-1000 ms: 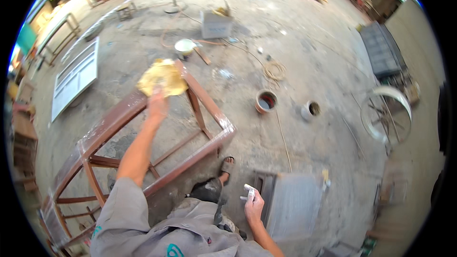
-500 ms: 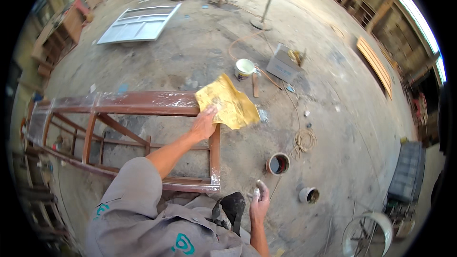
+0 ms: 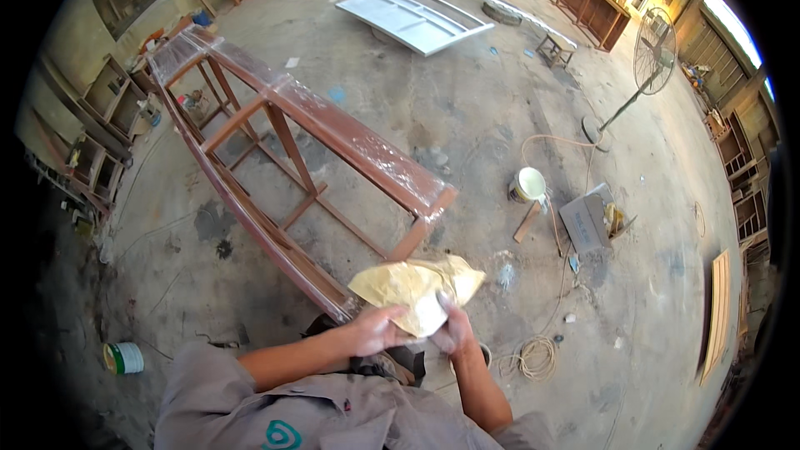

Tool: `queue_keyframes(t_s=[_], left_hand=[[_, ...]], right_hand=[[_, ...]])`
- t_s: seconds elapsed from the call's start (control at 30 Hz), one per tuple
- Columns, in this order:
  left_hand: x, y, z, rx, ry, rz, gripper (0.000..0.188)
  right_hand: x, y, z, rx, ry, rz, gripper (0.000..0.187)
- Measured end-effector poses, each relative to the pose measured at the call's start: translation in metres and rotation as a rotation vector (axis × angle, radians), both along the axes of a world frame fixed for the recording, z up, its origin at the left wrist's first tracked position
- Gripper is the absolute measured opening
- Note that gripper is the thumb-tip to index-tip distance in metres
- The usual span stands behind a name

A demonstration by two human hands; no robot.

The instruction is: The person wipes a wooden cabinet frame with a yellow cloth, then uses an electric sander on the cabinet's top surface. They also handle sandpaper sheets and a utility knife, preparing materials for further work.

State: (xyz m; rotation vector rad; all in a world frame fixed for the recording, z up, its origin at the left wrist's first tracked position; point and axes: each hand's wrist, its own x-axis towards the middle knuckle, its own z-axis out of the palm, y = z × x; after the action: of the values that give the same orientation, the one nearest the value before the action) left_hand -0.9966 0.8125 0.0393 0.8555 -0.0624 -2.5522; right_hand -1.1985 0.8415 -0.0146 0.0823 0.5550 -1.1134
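A creased yellow sheet of sandpaper (image 3: 392,283) is held up in front of me, its pale underside partly turned outward. My left hand (image 3: 379,331) is closed on its lower left edge, and my right hand (image 3: 454,327) grips the lower right part, dusted white. Just beyond the sheet stands a long reddish-brown wooden frame (image 3: 358,140) with white dusty patches on its top board. Its near right corner lies close to my hands; the sheet covers part of the frame's near end.
A white bucket (image 3: 527,185), a cardboard box (image 3: 587,221) and a coiled rope (image 3: 533,357) sit on the floor to the right. Farther off are a pedestal fan (image 3: 654,54), a white panel (image 3: 408,17) and a small stool (image 3: 556,50). A green-and-white can (image 3: 125,358) stands at left.
The sandpaper has left the frame's top and come back toward my body. My right hand, empty before, now grips it too. The view has turned, so the frame appears slanted.
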Motion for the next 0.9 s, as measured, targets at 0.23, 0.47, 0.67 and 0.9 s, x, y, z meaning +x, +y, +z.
queue_keyframes(t_s=[0.23,0.47,0.67,0.9], left_hand=[[0.093,-0.067,0.028,-1.543,-1.600,0.274,0.026],[0.162,-0.088,-0.050,-1.419,-2.136,-0.116,0.030],[0.151,-0.089,-0.046,-1.344,-2.123,-0.087,0.028],[0.152,-0.087,-0.046,-1.261,-2.208,-0.067,0.026]], right_hand=[[-0.126,-0.139,0.081,-0.590,1.717,-0.396,0.029],[0.075,-0.049,-0.010,-1.717,1.724,0.251,0.050],[-0.046,-0.170,-0.025,-1.505,1.987,0.531,0.048],[0.066,-0.047,-0.012,-1.884,1.719,0.394,0.050]])
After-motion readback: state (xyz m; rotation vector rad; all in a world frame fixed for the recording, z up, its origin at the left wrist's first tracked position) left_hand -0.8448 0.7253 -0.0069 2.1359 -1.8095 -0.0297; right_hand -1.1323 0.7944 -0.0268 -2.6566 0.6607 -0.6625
